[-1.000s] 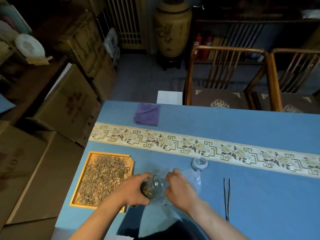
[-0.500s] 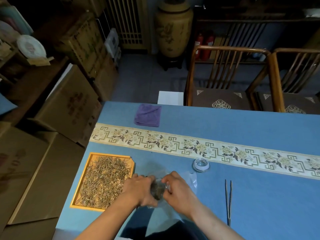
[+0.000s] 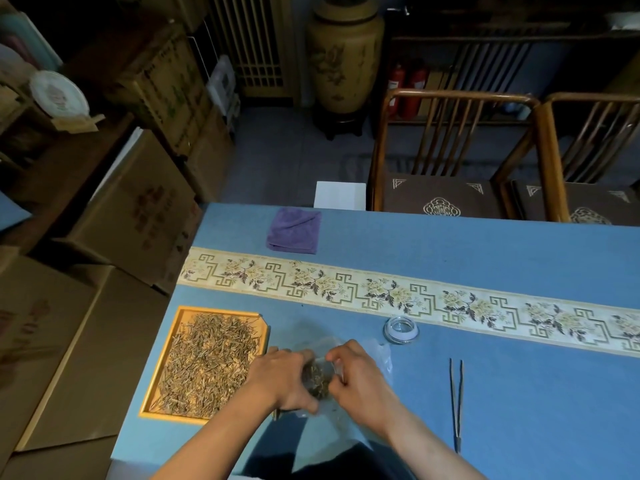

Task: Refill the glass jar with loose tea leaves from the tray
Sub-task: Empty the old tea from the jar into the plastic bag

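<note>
Both hands are low over the near edge of the bench point(image 3: 450, 244), and the glass jar point(image 3: 317, 377) sits right between them, dark tea leaves showing through its side. The left hand point(image 3: 282, 379) wraps the jar's left side, fingers curled tight against the glass; the right hand point(image 3: 360, 379) pinches in at the jar's right side, though what its fingertips hold is too blurred to tell. A clear plastic bag point(image 3: 377, 355) lies crumpled under and behind the jar. Just left of the left hand, one wooden tray point(image 3: 204, 362) is spread thick with loose tea leaves. One jar lid point(image 3: 400, 329) rests farther back and to the right, near the patterned runner point(image 3: 415, 299). One pair of tweezers point(image 3: 457, 403) lies well to the right, one purple cloth point(image 3: 294, 231) at the far side. Two wooden chairs point(image 3: 446, 150) stand beyond.
</note>
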